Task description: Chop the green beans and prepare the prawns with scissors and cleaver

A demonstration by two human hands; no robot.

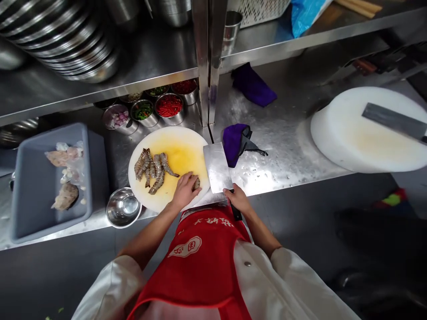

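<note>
On the round white cutting board (pixel 182 138), my left hand (pixel 185 191) is closed over a shrimp (pixel 196 182), only part of which shows past my fingers. My right hand (pixel 238 199) grips the black handle of a cleaver (pixel 217 166). The broad blade lies over the board's right edge, to the right of my left hand and apart from it. Several whole grey shrimp (pixel 158 174) lie in a group on the board's left half. Yellowish liquid stains the board's middle.
A grey bin (pixel 85 173) with food scraps and a metal bowl (pixel 123 208) stand left. Behind the board are metal cups of red chillies (pixel 169 106) and cut vegetables. Purple cloths (pixel 233 140) lie right. Farther right, another cleaver (pixel 393 121) rests on a thick white block (pixel 343 129).
</note>
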